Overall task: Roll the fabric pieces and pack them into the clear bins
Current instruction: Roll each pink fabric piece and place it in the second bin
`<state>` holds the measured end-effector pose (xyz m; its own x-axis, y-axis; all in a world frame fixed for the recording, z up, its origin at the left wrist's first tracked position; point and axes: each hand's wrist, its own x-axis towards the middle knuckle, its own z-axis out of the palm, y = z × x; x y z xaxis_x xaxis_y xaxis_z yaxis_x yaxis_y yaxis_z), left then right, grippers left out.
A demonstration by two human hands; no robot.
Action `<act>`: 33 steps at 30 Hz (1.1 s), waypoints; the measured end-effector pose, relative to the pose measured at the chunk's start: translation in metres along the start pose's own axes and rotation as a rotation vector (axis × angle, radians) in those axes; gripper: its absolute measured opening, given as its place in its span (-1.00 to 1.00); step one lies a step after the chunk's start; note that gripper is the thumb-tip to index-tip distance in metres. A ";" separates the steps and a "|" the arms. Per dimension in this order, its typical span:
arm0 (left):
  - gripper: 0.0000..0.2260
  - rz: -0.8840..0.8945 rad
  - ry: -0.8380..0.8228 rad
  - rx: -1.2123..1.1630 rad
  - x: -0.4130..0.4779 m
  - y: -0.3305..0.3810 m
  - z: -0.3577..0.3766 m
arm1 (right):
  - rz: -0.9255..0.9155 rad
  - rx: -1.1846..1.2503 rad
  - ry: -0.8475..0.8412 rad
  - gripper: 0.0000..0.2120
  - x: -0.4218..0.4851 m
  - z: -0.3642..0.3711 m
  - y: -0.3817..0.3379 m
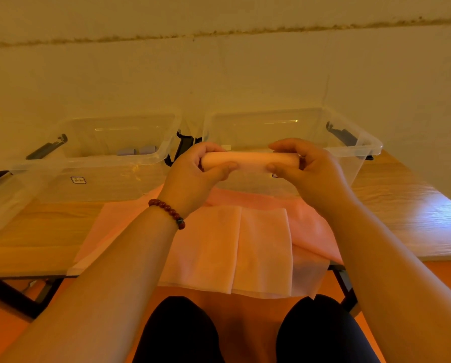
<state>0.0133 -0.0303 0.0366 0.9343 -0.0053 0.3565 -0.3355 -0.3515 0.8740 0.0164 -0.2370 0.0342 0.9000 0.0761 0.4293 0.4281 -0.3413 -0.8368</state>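
A rolled pink fabric piece (250, 159) is held level in the air, just in front of the right clear bin (365, 150). My left hand (193, 174) grips its left end and my right hand (308, 171) grips its right end, fingers curled round it. Below my hands, flat pink fabric pieces (245, 247) lie stacked on the wooden table (35, 231) and hang over its front edge. The left clear bin (109, 166) holds two small grey-blue rolls (136, 150) at its back.
Both bins stand side by side against the wall, with black latch handles (182, 148) at their ends. A bead bracelet (168, 212) is on my left wrist. My knees in dark trousers (179, 331) are under the table edge. The floor is orange.
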 end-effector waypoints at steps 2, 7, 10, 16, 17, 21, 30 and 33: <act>-0.81 0.000 0.005 0.001 0.001 -0.001 0.000 | -0.003 0.005 -0.005 -0.72 0.001 0.000 -0.001; -0.80 0.050 0.011 0.109 0.004 -0.003 -0.001 | 0.033 0.040 0.044 -0.72 0.003 0.001 0.000; -0.76 0.128 0.024 0.218 0.009 -0.003 -0.003 | 0.041 0.070 0.078 -0.74 0.006 0.003 -0.001; -0.65 0.224 0.030 0.403 0.029 -0.004 -0.015 | 0.093 0.045 0.116 -0.75 0.019 0.004 -0.006; -0.66 0.232 0.028 0.434 0.033 -0.004 -0.018 | 0.103 0.038 0.121 -0.76 0.022 0.004 -0.008; -0.64 0.223 -0.013 0.544 0.047 -0.005 -0.025 | 0.128 0.018 0.149 -0.77 0.036 0.004 -0.012; -0.54 0.073 -0.156 0.704 0.087 -0.013 -0.036 | 0.212 -0.048 0.170 -0.81 0.075 0.006 -0.014; -0.54 0.040 -0.221 0.751 0.099 -0.014 -0.037 | 0.236 -0.057 0.154 -0.82 0.088 0.006 -0.012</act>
<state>0.1061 0.0082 0.0723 0.9520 -0.1897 0.2402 -0.2715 -0.8857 0.3767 0.0915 -0.2203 0.0797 0.9491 -0.1537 0.2747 0.1985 -0.3850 -0.9013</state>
